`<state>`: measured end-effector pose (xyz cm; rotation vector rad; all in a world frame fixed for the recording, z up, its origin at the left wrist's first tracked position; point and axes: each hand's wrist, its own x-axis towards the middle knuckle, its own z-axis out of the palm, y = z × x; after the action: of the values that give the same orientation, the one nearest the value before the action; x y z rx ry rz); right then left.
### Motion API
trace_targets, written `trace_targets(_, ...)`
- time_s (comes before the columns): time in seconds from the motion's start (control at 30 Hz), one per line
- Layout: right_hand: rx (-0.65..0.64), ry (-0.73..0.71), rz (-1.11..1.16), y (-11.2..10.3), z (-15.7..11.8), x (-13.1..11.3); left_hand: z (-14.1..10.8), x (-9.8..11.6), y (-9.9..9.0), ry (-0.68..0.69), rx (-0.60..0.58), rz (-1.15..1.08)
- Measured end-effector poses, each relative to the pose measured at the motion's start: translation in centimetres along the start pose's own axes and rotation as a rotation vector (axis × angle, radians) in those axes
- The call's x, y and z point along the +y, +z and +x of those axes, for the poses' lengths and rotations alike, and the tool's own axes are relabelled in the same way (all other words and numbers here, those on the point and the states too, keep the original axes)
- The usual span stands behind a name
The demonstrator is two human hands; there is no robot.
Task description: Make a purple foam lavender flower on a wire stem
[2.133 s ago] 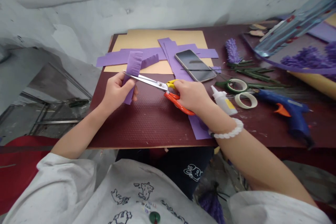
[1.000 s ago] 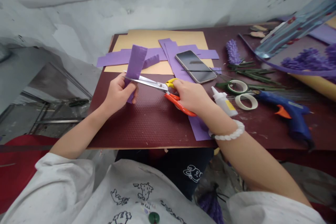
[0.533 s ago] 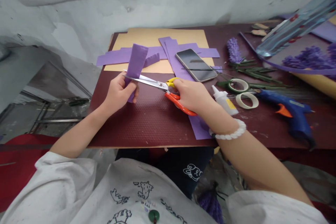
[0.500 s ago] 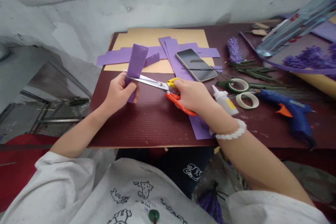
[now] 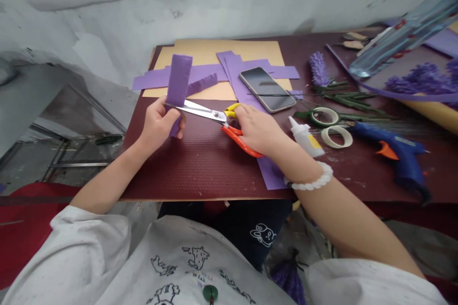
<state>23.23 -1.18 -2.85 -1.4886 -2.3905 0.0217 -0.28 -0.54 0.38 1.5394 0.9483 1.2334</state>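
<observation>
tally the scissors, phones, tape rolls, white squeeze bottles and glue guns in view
Scissors: 1, in the right hand
Phone: 1
Tape rolls: 2
White squeeze bottle: 1
Blue glue gun: 1
Total: 6

Purple strip [image 5: 179, 78], nearly upright — red-and-yellow-handled scissors [image 5: 217, 114], blades parted across it

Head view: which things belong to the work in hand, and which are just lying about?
In use:
purple strip, held upright in the left hand
scissors, held in the right hand

Seemingly just lying about, untouched:
phone
glue bottle
white ring
glue gun
purple flower
</observation>
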Motion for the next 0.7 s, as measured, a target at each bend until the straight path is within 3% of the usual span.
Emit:
trace_targets(0.27,-0.119,0.087,-0.002,-1.3,0.0,-0.3,-0.2,0.3,0.5,-0.04,-0.047,0.049)
trace_targets(0.7,-0.104,0.159,-0.185,-1.3,0.0,-0.4,-0.2,0.1,0.6,-0.023,-0.067,0.066)
